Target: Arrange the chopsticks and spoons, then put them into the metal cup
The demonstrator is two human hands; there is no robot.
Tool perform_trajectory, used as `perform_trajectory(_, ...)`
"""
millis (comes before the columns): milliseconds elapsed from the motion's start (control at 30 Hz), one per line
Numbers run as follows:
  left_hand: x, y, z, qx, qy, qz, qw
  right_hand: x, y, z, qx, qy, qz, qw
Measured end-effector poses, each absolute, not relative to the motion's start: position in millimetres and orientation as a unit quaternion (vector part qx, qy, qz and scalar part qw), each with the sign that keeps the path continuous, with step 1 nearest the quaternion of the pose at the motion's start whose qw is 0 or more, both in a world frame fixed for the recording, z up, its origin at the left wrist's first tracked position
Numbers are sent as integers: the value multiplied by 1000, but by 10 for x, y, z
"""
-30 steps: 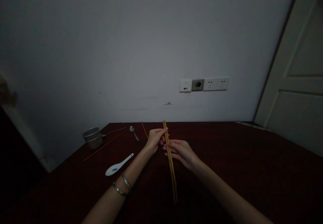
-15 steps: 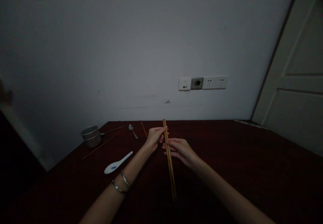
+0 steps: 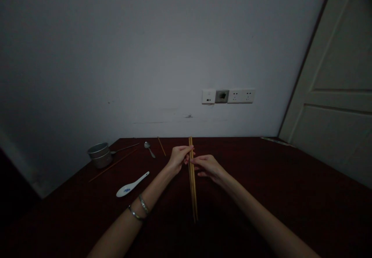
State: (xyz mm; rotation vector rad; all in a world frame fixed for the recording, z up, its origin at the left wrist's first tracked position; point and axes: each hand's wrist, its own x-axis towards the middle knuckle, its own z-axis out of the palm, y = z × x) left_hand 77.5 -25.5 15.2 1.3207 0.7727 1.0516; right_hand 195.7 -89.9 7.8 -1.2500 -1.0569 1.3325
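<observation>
A pair of light wooden chopsticks point(image 3: 193, 190) lies side by side in my hands, pointing away from me over the dark red table. My left hand point(image 3: 179, 158) pinches them near their far end, thumb on top. Just below that grip, my right hand point(image 3: 209, 167) closes thumb and fingertips on the same chopsticks from the right; some of its fingers are hidden. Left of my left forearm rests a white soup spoon point(image 3: 130, 186) with a blue mark in its bowl. Beyond it lie a small metal spoon point(image 3: 149, 149) and a short thin stick point(image 3: 162, 146).
At the table's left edge stand grey metal cups point(image 3: 100, 156), apparently stacked. Beside them are a thin fork-like utensil point(image 3: 124, 148) and a reddish-brown chopstick point(image 3: 112, 166). The wall with its socket panels point(image 3: 228, 96) borders the table's far edge; a pale door point(image 3: 337, 122) is at right.
The view has shifted slightly to the right. The chopsticks' near ends have swung a little left, and my right hand's fingers have drawn closer together on them.
</observation>
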Motion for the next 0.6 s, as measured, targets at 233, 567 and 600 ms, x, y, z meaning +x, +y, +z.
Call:
perform_trajectory(233,770,-250,83,591,331,419,605,1968,-925,23,-534,-428,548,481)
perform_trajectory(567,524,44,-179,578,398,439,561,2081,-883,-224,-616,-412,492,456)
perform_trajectory(600,496,72,-221,581,403,438,556,2081,-878,-254,-623,-416,485,450)
